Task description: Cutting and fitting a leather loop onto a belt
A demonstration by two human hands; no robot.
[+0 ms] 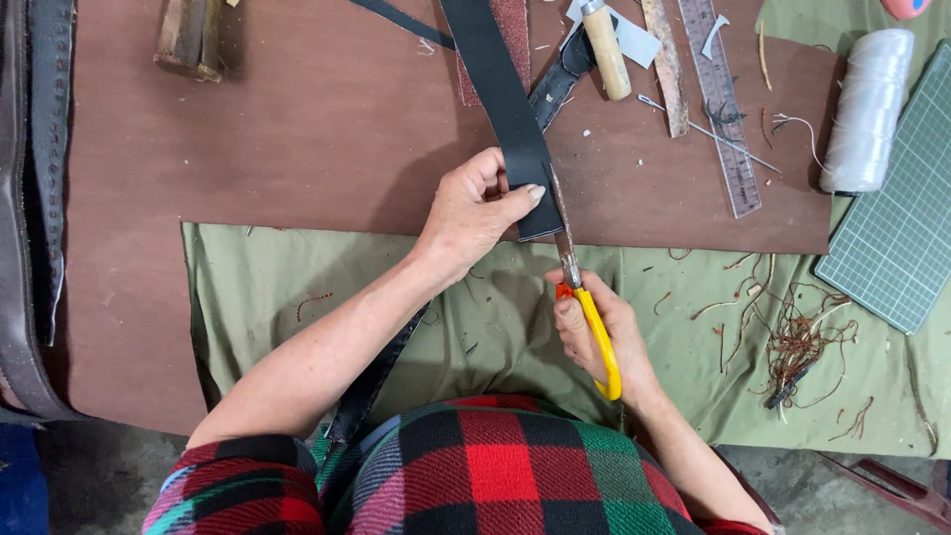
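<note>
At the near edge of the desk's brown board (297, 129), the left hand (475, 208) pinches the black strap (505, 99) flat, fingers clamped on its end, steadying it; the right hand (594, 332), fingers closed on the yellow-handled scissors (580, 287), sets the blades along the strap's edge.

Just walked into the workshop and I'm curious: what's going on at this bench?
A person in a plaid top is working on a black leather strap over a brown board. The left hand pinches the strap's near end, while the right hand holds a yellow-handled blade tool with its blade against the strap's edge. A clear ruler, a spool of white thread and a green cutting mat lie to the right, with leather trimmings scattered on the green cloth.
</note>
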